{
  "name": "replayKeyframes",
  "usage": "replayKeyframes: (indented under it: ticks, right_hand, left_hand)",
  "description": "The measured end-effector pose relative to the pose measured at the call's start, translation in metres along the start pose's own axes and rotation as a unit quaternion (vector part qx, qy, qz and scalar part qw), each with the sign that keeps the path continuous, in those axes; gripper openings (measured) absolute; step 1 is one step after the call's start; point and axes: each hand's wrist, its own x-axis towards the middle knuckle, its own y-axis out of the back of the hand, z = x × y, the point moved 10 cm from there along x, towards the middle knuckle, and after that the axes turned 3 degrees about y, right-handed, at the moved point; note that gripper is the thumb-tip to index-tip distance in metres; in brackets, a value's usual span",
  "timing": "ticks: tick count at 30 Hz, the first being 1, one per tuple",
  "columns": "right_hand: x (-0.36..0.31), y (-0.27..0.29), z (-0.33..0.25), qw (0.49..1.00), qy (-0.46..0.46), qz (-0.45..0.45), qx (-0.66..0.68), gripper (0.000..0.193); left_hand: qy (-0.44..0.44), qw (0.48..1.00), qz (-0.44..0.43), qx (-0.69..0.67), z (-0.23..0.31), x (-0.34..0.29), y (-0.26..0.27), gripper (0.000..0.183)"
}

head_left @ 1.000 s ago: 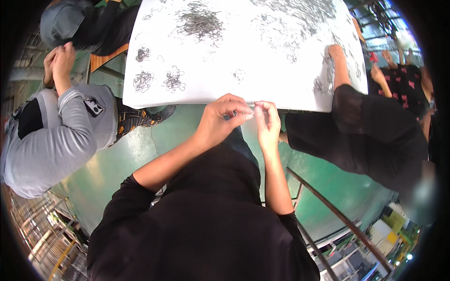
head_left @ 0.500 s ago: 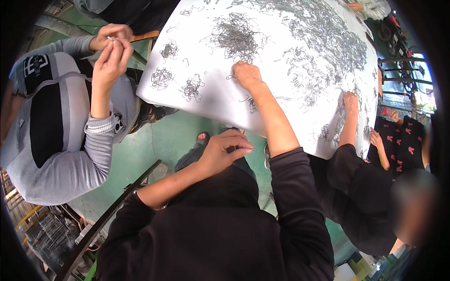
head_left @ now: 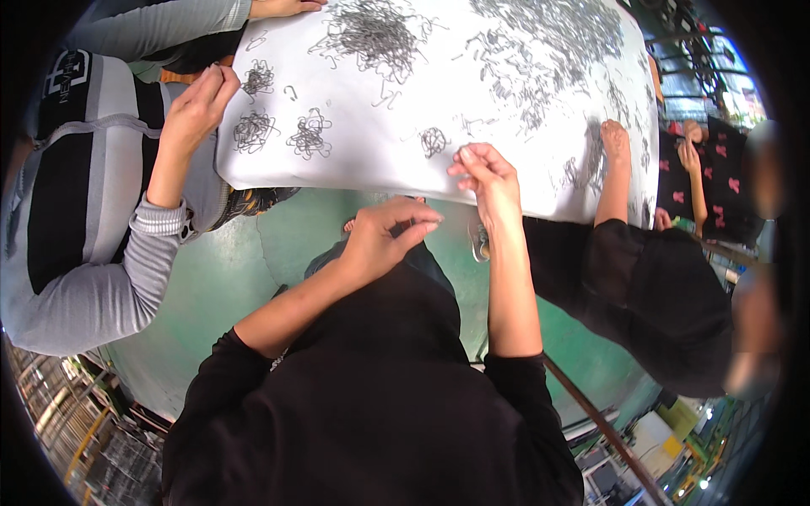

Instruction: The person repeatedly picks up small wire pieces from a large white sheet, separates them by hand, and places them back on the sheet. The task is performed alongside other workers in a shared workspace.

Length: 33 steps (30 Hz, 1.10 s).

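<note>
You wear a black top (head_left: pixel 363 422), its sleeves (head_left: pixel 218 371) ending near the elbows, and blue trousers (head_left: pixel 324 257); left hand (head_left: pixel 384 242) and right hand (head_left: pixel 496 184) are bare.

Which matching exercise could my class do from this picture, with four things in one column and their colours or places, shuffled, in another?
1. left hand
2. right hand
3. floor
4. tabletop

A. white
B. overlapping the tabletop's near edge in view
C. green
D. lower in view than the other hand

Pairs: 1-D, 2-B, 3-C, 4-A.
</note>
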Motion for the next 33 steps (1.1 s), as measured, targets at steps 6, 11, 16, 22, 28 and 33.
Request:
replayKeyframes:
  ticks: [6,11,16,22,28,33]
  right_hand:
    - [-0.112,-0.005,-0.011,0.988,0.075,0.029,0.129,0.007]
    - [-0.129,0.004,-0.008,0.978,0.113,0.096,0.148,0.006]
    - [-0.138,0.019,-0.026,0.955,0.241,0.171,0.025,0.006]
    - [-0.16,0.023,-0.055,0.878,0.398,0.225,-0.138,0.01]
    - [-0.16,0.032,-0.057,0.89,0.377,0.186,-0.177,0.01]
    - [-0.159,0.039,-0.052,0.901,0.358,0.183,-0.161,0.011]
  left_hand:
    - [-0.025,0.999,-0.021,0.021,0.017,-0.008,-0.014,0.017]
    - [-0.055,0.997,-0.05,0.016,0.031,-0.007,-0.029,0.018]
    - [-0.081,0.995,-0.062,0.019,0.035,-0.004,-0.046,0.024]
    - [-0.157,0.985,-0.029,0.062,0.017,0.026,-0.048,0.024]
    - [-0.166,0.936,-0.011,0.311,-0.053,0.141,-0.085,0.014]
    - [-0.184,0.873,-0.038,0.449,-0.076,0.174,-0.115,0.011]
